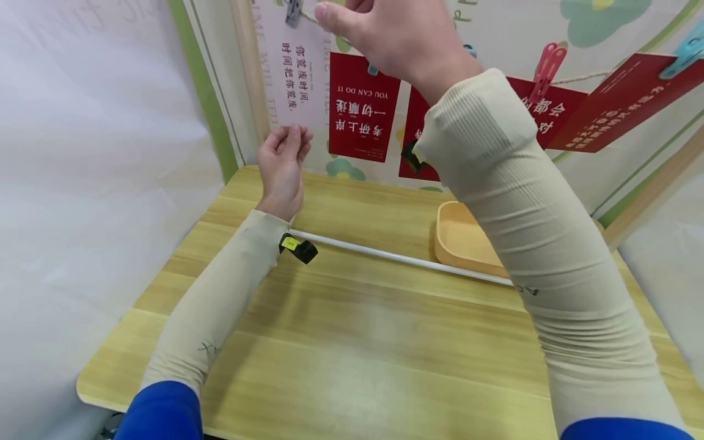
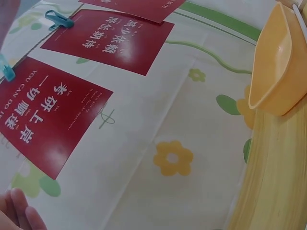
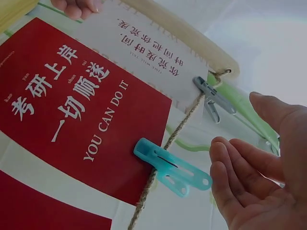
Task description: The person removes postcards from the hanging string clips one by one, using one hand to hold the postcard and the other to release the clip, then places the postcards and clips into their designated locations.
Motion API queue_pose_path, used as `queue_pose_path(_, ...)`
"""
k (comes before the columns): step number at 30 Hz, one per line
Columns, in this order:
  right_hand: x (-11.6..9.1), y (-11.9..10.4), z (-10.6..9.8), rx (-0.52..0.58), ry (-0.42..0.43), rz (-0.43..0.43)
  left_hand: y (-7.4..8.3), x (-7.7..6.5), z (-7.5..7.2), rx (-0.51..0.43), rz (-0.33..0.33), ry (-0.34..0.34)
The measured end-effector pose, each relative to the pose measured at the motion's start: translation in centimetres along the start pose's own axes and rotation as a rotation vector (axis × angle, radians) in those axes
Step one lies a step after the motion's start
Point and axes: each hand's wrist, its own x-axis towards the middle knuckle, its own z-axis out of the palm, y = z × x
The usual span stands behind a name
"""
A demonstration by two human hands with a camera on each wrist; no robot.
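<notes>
Presently: white card (image 1: pixel 299 67) under grey clip (image 3: pixel 216 95) on rope (image 3: pixel 184 119), above far left corner of table (image 1: pixel 330 342). Left hand (image 1: pixel 283 168) at lower edge, grip unclear. Right hand (image 1: pixel 407 46) parted, off clip. Advisable: squaring gently, testing clip's bite.

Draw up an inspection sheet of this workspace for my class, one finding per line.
Surface: wood-grain table.
Job's things: white card on a rope, with a gray clip at its upper edge; red cards hang alongside.
Clutter: orange tray, with a white rod along its near side.
Hands: left hand at the white card's lower end, grip unclear; right hand near the gray clip, thumb and fingers apart.
Cables: nothing seen clearly.
Surroundings: flower-patterned backdrop.
</notes>
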Motion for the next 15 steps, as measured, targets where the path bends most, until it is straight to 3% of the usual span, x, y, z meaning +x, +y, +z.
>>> queue_pose_path(9,1.4,-0.8,0.2,0.03,-0.088,0.096,-0.5,0.0,-0.2,0.003,0.026,-0.021)
queue_pose_path(15,2.2,-1.4,0.5,0.071,-0.121,0.106,-0.8,-0.1,-0.2,0.006,0.021,-0.025)
